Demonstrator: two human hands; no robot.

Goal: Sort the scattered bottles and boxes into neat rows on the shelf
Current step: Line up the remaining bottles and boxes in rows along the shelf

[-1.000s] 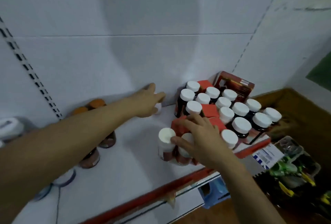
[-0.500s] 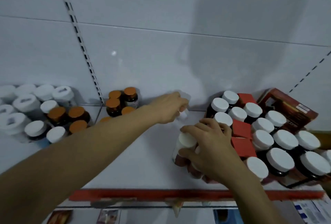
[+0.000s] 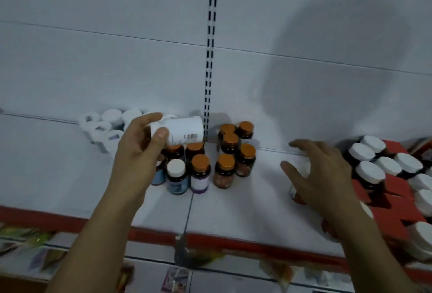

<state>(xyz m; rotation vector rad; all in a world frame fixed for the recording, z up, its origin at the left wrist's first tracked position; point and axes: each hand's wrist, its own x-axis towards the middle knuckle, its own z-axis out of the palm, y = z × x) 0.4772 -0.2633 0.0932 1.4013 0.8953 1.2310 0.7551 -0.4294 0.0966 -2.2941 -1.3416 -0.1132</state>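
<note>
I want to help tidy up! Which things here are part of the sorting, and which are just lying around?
Part of the job: white bottle, held in the left hand; orange-capped bottles; white-capped bottles; red boxes; shelf.
Just lying about: blurry packets on the level below; slotted strip on the back wall.

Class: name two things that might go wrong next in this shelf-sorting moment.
1. The left hand holds the white bottle sideways above the orange-capped bottles; a slip might topple them.
2. The open right hand reaches over a small bottle; a nudge might tip it.
</note>
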